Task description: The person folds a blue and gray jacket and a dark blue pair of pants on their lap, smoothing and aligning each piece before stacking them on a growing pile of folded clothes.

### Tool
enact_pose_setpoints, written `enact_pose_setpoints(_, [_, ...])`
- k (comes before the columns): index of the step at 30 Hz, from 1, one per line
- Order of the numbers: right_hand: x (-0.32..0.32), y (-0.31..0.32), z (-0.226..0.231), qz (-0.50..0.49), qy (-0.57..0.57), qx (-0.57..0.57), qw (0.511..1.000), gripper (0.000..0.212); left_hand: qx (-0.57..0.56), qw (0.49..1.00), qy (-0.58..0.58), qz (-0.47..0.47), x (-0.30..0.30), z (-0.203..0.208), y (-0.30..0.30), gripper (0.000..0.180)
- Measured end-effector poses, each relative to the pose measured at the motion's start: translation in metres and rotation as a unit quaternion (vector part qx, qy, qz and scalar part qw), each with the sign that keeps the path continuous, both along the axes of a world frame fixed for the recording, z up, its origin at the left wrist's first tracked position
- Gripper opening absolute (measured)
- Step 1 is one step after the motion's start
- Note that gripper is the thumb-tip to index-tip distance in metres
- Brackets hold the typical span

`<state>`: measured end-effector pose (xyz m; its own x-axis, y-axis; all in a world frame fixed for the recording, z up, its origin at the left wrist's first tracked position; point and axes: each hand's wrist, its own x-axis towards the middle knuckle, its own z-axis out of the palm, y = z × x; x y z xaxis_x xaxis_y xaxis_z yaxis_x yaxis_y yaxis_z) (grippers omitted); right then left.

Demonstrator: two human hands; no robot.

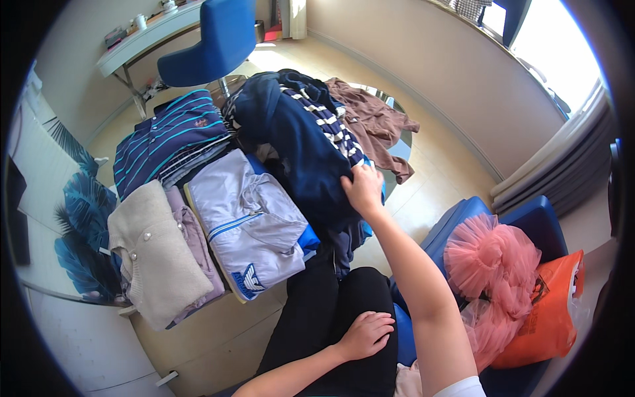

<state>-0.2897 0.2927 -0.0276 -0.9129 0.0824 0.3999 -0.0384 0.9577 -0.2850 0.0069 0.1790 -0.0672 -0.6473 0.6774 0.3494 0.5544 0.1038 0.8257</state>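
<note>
Well, from the head view I see the right hand (364, 188) at the right edge of the dark blue garment (301, 165), most of which lies left of the fingers; whether they pinch its cloth I can't tell. The left hand (367, 335) rests on the black trousers (301, 324), fingers loosely extended, well apart from that garment.

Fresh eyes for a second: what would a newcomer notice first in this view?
Probably the frilly pink tulle at the right, beside a bright orange bag. Next, the loose heap of mostly dark clothes near the centre, with the right hand at its near right edge. Then, folded on the left, a striped navy shirt, a pale jacket and a cream knit top.
</note>
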Motion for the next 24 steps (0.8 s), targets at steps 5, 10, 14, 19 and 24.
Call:
enact_pose_setpoints(5, [0.037, -0.01, 0.072, 0.172, 0.183, -0.101, 0.963, 0.01, 0.016, 1.0, -0.01, 0.009, 0.001, -0.004, -0.002, 0.017])
enact_pose_setpoints(10, [0.124, 0.007, 0.143, 0.182, -0.01, -0.655, 0.734, 0.014, 0.03, 0.998, -0.019, -0.051, -0.011, -0.003, -0.012, 0.019])
enact_pose_setpoints(14, [0.21, 0.032, 0.144, 0.201, 0.033, -0.7, 0.685, 0.021, 0.16, 0.923, -0.344, -0.066, -0.041, 0.018, -0.021, 0.033])
enact_pose_setpoints(19, [0.321, 0.058, 0.092, 0.124, 0.154, -0.689, 0.697, 0.026, 0.463, 0.812, -0.355, 0.016, -0.107, -0.013, -0.026, 0.045])
enact_pose_setpoints(24, [0.379, 0.087, 0.081, 0.358, 0.037, -0.617, 0.7, 0.041, 0.588, 0.598, -0.531, -0.123, -0.185, 0.071, -0.018, 0.078])
